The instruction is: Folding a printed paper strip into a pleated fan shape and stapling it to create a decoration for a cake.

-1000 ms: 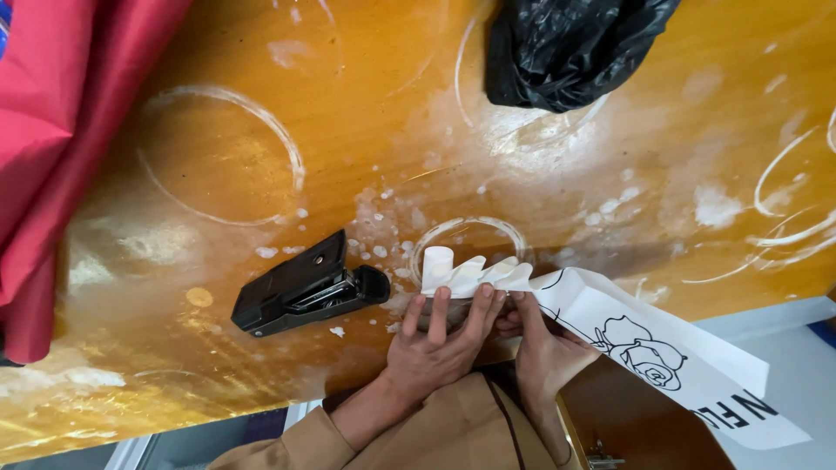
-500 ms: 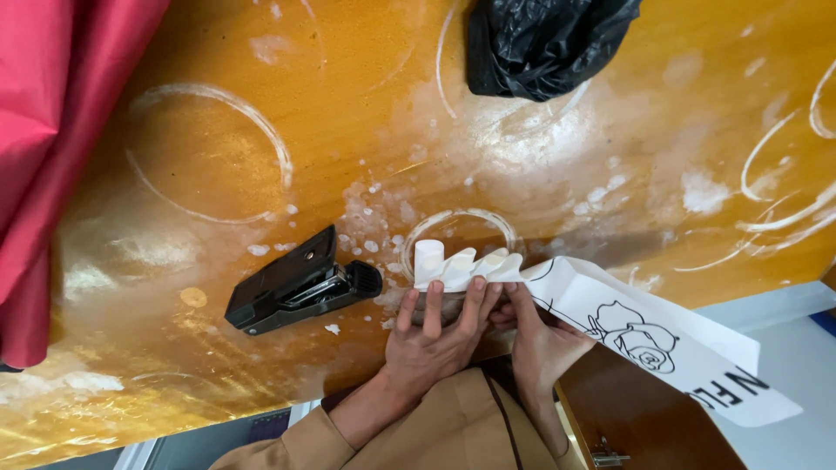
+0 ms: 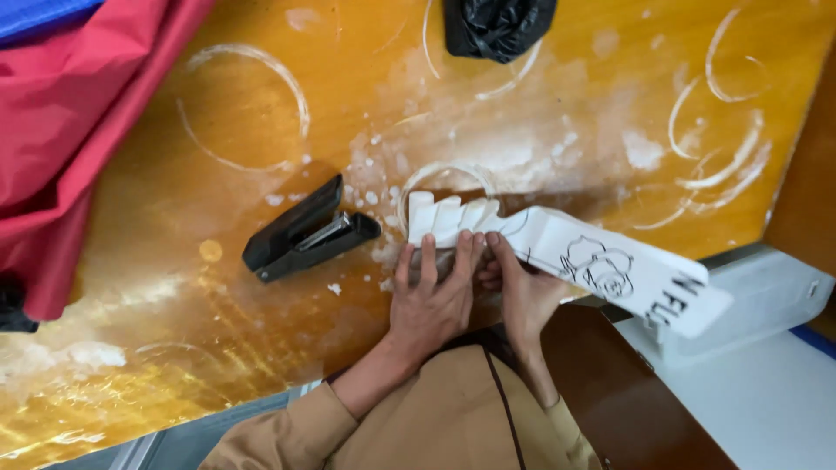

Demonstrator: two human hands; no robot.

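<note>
A long white paper strip (image 3: 601,265) with a black flower drawing lies at the near edge of an orange wooden table (image 3: 522,113). Its left end is folded into several fan-like pleats (image 3: 448,218). My left hand (image 3: 431,296) presses its fingers flat on the pleated end. Beside it, my right hand (image 3: 518,292) pinches the strip just right of the pleats. A black stapler (image 3: 305,231) rests on the table a little left of my left hand, apart from it.
Red cloth (image 3: 78,130) covers the table's left side. A black plastic bag (image 3: 496,26) sits at the far edge. White ring stains and powder mark the tabletop. A white box-like surface (image 3: 766,348) lies lower right, beyond the table edge.
The view has shifted, so everything sits further right and lower in frame. My hands stay on the pleated end of the strip, with the fingers slightly rearranged.
</note>
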